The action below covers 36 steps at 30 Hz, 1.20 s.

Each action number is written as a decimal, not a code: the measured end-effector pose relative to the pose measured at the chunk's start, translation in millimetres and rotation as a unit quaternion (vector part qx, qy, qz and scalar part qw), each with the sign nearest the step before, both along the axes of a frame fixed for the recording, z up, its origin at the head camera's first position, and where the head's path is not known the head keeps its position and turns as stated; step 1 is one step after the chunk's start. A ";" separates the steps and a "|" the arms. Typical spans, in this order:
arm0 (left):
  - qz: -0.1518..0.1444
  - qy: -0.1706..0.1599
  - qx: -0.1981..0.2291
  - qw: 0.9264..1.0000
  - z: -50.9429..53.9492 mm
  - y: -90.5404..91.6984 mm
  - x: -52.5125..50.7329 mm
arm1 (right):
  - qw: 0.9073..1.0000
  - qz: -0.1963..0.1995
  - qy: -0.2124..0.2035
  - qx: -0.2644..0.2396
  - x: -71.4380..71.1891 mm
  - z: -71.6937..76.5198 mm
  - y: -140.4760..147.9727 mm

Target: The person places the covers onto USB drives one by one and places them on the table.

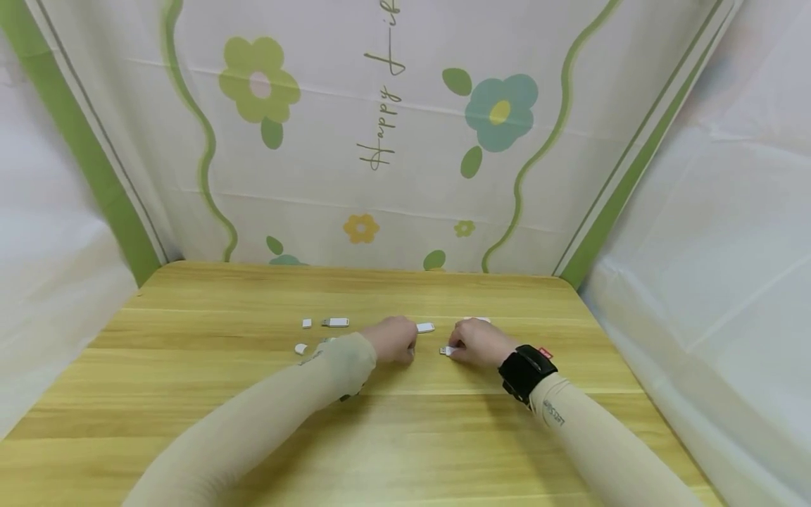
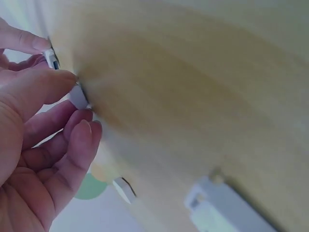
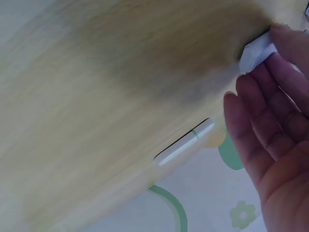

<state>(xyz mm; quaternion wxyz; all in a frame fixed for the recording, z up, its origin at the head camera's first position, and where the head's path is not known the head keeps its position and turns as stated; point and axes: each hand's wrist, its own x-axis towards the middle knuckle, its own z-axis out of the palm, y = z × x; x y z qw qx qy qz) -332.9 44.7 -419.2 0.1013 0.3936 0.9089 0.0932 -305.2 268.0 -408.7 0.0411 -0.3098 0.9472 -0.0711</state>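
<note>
Between its thumb and fingers, my left hand (image 1: 393, 339) pinches a small white cap (image 2: 78, 96) just above the wooden table (image 1: 405, 451). My right hand (image 1: 479, 342) holds a white USB stick (image 3: 258, 52) low over the wood, its bare metal plug (image 1: 443, 351) pointing left at the left hand. A short gap separates cap and plug. Just beyond the left hand lies another white USB stick (image 1: 425, 327), partly hidden by it. Past the right hand rests a white stick (image 3: 186, 141) with a line across its body.
To the left lie an uncapped USB stick (image 1: 336, 322), a small white square cap (image 1: 307, 324) and a rounded white piece (image 1: 300, 348). The left sleeve mostly hides another stick (image 2: 227, 208). A flowered curtain (image 1: 405, 197) hangs at the table's far edge.
</note>
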 end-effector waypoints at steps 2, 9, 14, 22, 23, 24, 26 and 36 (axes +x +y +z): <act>-0.007 0.008 -0.008 1.000 -0.1 1.0 0.3 | 1.000 -0.004 -0.004 -0.002 0.9 -0.3 0.2; -0.007 0.013 0.001 1.000 2.3 -2.7 4.2 | 1.000 -0.005 0.012 0.004 7.0 -4.8 2.7; -0.013 0.017 0.025 0.999 6.7 -6.3 8.9 | 0.999 0.015 0.037 0.017 10.3 -9.9 7.5; -0.051 0.020 0.058 0.997 11.4 -23.4 22.2 | 0.999 0.024 0.027 -0.011 23.0 -0.7 8.7; -0.054 0.019 0.064 0.996 12.8 -26.8 25.2 | 0.999 0.025 0.028 -0.015 24.8 0.9 8.9; -0.055 0.013 0.070 0.996 14.7 -30.5 28.7 | 0.999 0.023 0.028 -0.018 26.7 2.6 9.0; -0.056 0.002 0.086 0.995 20.9 -37.6 36.7 | 0.999 0.016 0.025 -0.023 31.3 7.2 8.5; -0.085 0.028 0.135 0.987 39.6 -61.2 66.4 | 0.996 0.028 0.056 -0.067 62.0 24.7 -2.7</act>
